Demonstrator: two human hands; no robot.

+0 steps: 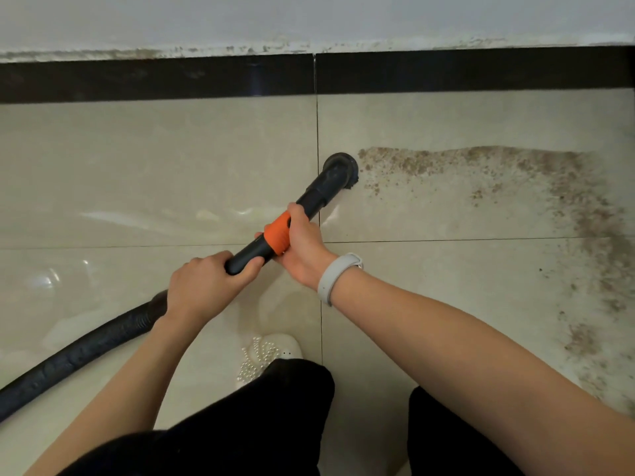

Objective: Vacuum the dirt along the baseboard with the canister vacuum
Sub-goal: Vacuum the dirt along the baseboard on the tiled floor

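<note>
Vacuum wand (309, 197): black rigid tube with an orange collar (277, 232) partway along, ending in a round black brush nozzle (341, 169). Nozzle is set on the beige floor tile (154, 159), just right of a grout line and at the left end of the dirt (481, 159). A black ribbed hose (86, 345) is attached at the rear and runs off the lower left edge.

Dirt: brown granular band, spread rightward from the nozzle, then curved down along the right side of the frame. It is laid parallel to the baseboard (446, 72) but apart from it, with bare tile between. Baseboard is a dark strip under a pale wall (309, 18), with grime along its top edge.

Left hand (206, 283) is wrapped around the tube just behind the collar, where the hose begins. Right hand (302, 245) is closed around the orange collar, fingers curled over the top. A light grey wristband (335, 278) is worn on the right wrist.

A white shoe (271, 352) with beads and dark trousers (268, 413) are seen at the bottom.
</note>
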